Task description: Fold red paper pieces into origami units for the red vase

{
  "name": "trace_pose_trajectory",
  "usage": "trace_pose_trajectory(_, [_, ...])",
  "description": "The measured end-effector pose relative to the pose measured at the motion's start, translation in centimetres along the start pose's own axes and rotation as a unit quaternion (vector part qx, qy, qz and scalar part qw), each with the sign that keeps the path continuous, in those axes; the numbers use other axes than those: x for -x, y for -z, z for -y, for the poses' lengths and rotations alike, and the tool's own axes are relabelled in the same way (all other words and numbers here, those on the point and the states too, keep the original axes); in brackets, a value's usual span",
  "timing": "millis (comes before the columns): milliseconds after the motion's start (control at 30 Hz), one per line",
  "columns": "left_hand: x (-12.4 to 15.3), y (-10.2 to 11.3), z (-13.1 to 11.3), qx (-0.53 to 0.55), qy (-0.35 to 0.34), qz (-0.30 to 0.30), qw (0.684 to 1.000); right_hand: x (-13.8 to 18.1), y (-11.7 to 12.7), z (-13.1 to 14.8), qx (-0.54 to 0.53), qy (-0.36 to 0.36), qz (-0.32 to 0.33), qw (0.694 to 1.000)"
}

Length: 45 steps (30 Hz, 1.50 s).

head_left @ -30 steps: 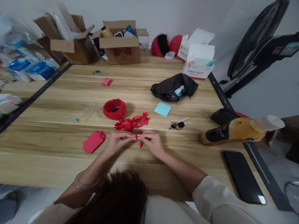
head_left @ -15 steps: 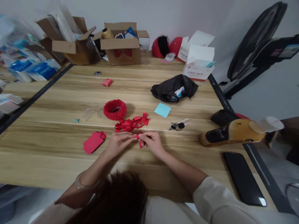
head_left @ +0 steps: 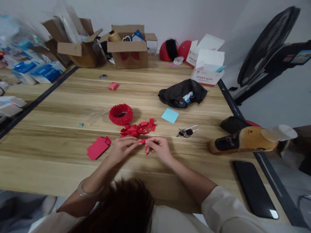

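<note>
My left hand (head_left: 123,147) and my right hand (head_left: 159,147) meet above the wooden table (head_left: 60,155), both pinching a small folded red paper piece (head_left: 143,141) between the fingertips. Just beyond them lies a pile of folded red paper pieces (head_left: 137,128), and behind that a red ring built of such pieces (head_left: 120,114). A stack of flat red paper sheets (head_left: 97,147) lies left of my left hand.
A blue sticky note (head_left: 169,115), keys (head_left: 186,131) and a black bag (head_left: 182,93) lie to the right. A brown bottle (head_left: 245,140) lies on its side above a black phone (head_left: 255,189). Cardboard boxes (head_left: 128,47) and a sticky-note box (head_left: 207,69) stand at the back.
The hands stay in place, with the fingers shifting slightly on the red paper piece. The view has drifted a little.
</note>
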<state>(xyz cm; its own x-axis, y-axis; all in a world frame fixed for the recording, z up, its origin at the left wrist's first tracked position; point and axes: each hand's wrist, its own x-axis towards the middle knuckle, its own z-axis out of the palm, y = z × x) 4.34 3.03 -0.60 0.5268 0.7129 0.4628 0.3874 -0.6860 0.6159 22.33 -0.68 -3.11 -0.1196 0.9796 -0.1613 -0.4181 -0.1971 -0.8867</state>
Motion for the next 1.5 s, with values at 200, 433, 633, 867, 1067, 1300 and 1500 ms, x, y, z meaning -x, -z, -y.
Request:
trace_pose_trajectory(200, [-0.2,0.3,0.0,0.010,-0.003,0.043,0.999,0.1,-0.1,-0.3,-0.001,-0.004,-0.013,1.000])
trace_pose_trajectory(433, [-0.2,0.4,0.3,0.003,-0.015,0.064,0.998,0.1,-0.1,-0.4,0.001,-0.001,0.006,1.000])
trace_pose_trajectory(633, [-0.9,2.4,0.7,-0.029,-0.013,0.140,0.990,-0.3,0.0,-0.5,-0.005,0.002,-0.035,0.999])
trace_pose_trajectory(867, [-0.8,3.0,1.5,-0.115,-0.022,0.079,0.990,-0.3,0.2,-0.3,-0.001,0.007,-0.035,0.999])
trace_pose_trajectory(1067, [-0.5,1.4,2.9,-0.157,0.031,0.006,0.987,-0.3,0.2,-0.4,0.008,0.008,-0.033,0.999])
trace_pose_trajectory(1300, [-0.6,0.8,2.6,-0.153,0.065,-0.018,0.986,-0.3,0.1,-0.2,0.021,0.004,-0.020,1.000])
trace_pose_trajectory(1500, [-0.6,0.6,2.9,-0.170,0.056,-0.016,0.984,-0.2,0.1,-0.2,0.026,0.001,-0.019,0.999])
